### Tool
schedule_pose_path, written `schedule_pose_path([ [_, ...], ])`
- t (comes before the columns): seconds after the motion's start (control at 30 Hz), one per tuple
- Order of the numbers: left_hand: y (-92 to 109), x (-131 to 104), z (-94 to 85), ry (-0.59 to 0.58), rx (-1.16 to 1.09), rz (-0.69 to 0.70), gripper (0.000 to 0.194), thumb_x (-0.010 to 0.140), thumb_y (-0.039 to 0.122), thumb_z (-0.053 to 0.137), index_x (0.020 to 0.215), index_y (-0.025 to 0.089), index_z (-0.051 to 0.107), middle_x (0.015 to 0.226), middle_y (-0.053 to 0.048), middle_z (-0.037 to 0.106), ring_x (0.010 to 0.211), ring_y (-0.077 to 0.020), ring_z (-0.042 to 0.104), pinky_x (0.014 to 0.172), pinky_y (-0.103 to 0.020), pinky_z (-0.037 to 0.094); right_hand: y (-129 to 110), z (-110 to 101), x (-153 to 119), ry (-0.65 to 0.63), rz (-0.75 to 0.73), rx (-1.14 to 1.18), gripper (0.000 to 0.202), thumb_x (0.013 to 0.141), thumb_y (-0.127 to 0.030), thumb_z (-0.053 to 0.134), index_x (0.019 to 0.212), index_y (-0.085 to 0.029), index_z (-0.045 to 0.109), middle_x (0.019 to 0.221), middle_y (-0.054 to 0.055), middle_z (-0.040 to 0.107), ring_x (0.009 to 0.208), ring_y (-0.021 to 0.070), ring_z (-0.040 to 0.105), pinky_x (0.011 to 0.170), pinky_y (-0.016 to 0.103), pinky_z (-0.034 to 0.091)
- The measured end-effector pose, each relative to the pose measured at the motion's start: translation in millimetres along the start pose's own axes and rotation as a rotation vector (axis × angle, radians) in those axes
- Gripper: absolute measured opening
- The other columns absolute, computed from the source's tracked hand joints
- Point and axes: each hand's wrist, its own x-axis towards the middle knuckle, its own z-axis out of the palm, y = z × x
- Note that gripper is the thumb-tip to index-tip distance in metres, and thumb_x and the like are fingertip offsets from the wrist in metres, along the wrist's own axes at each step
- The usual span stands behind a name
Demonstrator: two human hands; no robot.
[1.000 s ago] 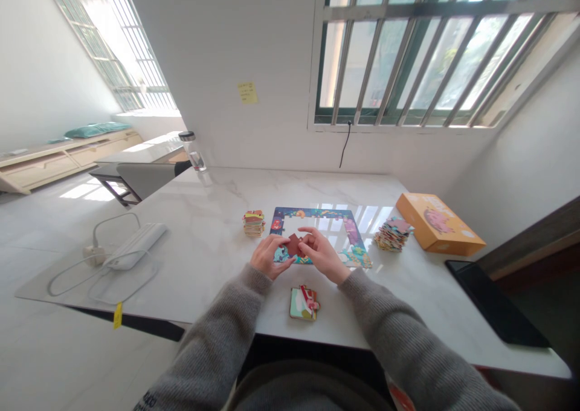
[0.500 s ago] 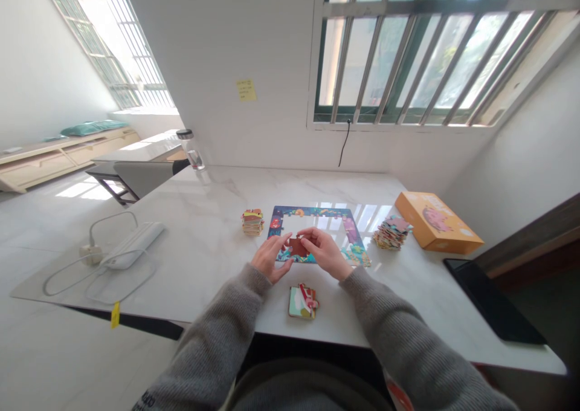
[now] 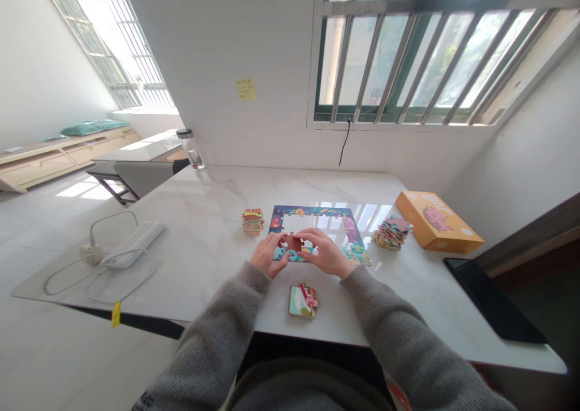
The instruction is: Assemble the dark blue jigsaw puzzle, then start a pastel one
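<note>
Between my two hands a brown-red jigsaw piece (image 3: 293,243) is held up over the near left part of a puzzle frame (image 3: 312,210). My left hand (image 3: 269,254) grips the piece's left side with thumb and fingers. On the other side my right hand (image 3: 325,254) pinches its right edge. The frame is a joined border of colourful pieces around a bare white middle; my hands cover part of its near side. Closer to me lies a small stack of puzzle pieces (image 3: 302,301), the top one pale green, red and pink.
A stack of pieces (image 3: 252,222) stands left of the frame, and an untidy pile of pieces (image 3: 393,232) to its right. Beyond are an orange box (image 3: 437,222) and a black tablet-like slab (image 3: 492,301). A power strip (image 3: 133,246) with cables and a bottle (image 3: 191,149) are at left.
The jigsaw piece has been lifted slightly and tilted, and more of the frame's near border shows beneath it. My right hand has shifted a little, fingers now farther around the piece's edge.
</note>
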Motion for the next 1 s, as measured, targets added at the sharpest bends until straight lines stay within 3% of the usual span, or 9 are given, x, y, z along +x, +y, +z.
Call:
schedule_pose_path([
  [0.1, -7.6, -1.5, -3.8, 0.077, -0.016, -0.028, 0.046, 0.089, 0.025, 0.055, 0.134, 0.016, 0.052, 0.105, -0.009, 0.066, 0.096, -0.0228, 0.063, 0.092, -0.040, 0.050, 7.0, 2.2, 0.1, 0.029, 0.003, -0.043, 0.037, 0.093, -0.031, 0.067, 0.130, -0.027, 0.062, 0.119, 0.010, 0.064, 0.111, 0.0240, 0.058, 0.099, 0.044, 0.050],
  [0.2, -21.7, -4.3, -7.4, 0.129, -0.007, -0.070, 0.032, 0.093, 0.019, 0.046, 0.120, 0.017, 0.063, 0.101, -0.008, 0.067, 0.098, -0.0223, 0.061, 0.093, -0.039, 0.051, 12.7, 5.2, 3.3, 0.018, 0.034, -0.119, 0.035, 0.092, -0.031, 0.069, 0.126, -0.027, 0.064, 0.116, 0.009, 0.065, 0.110, 0.0245, 0.058, 0.098, 0.044, 0.048],
  [0.43, -46.7, -11.4, 1.9, -0.055, 0.076, -0.058, 0.030, 0.085, 0.009, 0.046, 0.090, 0.018, 0.074, 0.095, -0.008, 0.069, 0.094, -0.0244, 0.061, 0.090, -0.041, 0.055, 14.2, 17.7, 19.0, -0.084, 0.093, -0.302, 0.026, 0.091, -0.021, 0.070, 0.116, -0.027, 0.069, 0.115, 0.006, 0.065, 0.109, 0.0223, 0.057, 0.097, 0.038, 0.042],
  [0.67, -54.1, -14.1, 5.3, -0.067, 0.060, -0.054, 0.029, 0.085, 0.012, 0.049, 0.091, 0.020, 0.076, 0.095, -0.008, 0.069, 0.095, -0.0248, 0.061, 0.091, -0.043, 0.055, 15.8, 22.6, 23.8, -0.130, 0.082, -0.452, 0.024, 0.092, -0.024, 0.069, 0.116, -0.029, 0.069, 0.118, 0.006, 0.062, 0.107, 0.0234, 0.057, 0.092, 0.037, 0.039],
  [1.0, -53.4, -13.2, 5.6, -0.070, 0.064, -0.049, 0.027, 0.086, 0.013, 0.049, 0.090, 0.020, 0.075, 0.094, -0.008, 0.070, 0.094, -0.0245, 0.061, 0.090, -0.042, 0.055, 24.0, 32.0, 22.7, -0.190, 0.121, -0.466, 0.020, 0.095, -0.026, 0.064, 0.113, -0.031, 0.072, 0.113, 0.006, 0.063, 0.109, 0.0225, 0.054, 0.095, 0.037, 0.035],
])
